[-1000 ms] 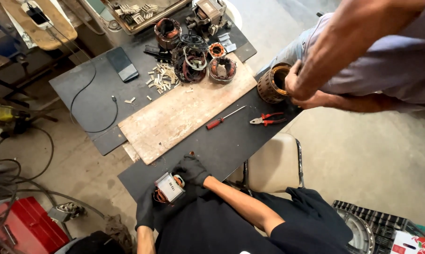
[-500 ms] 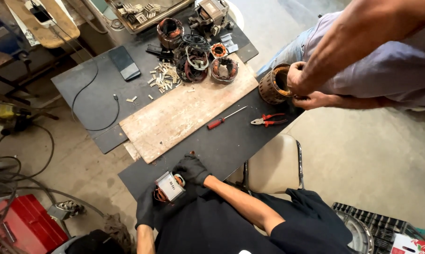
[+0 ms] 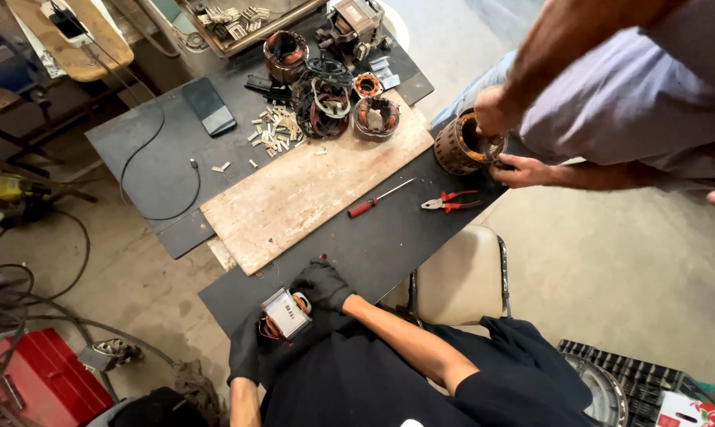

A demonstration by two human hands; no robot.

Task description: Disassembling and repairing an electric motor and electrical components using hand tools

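Gripping stator point(image 3: 458, 149): left hand point(image 3: 529, 169), right hand point(image 3: 493, 111)

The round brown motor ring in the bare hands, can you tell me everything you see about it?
The round brown ribbed metal motor ring is a short hollow drum. Its outside looks like rusty stacked metal with grooves, and orange-brown copper wire is packed around the inside. It sits at the far edge of the dark table top, with its opening tipped towards the person. The right hand grips its upper rim, and the left hand rests against its lower side. Nothing else touches it.
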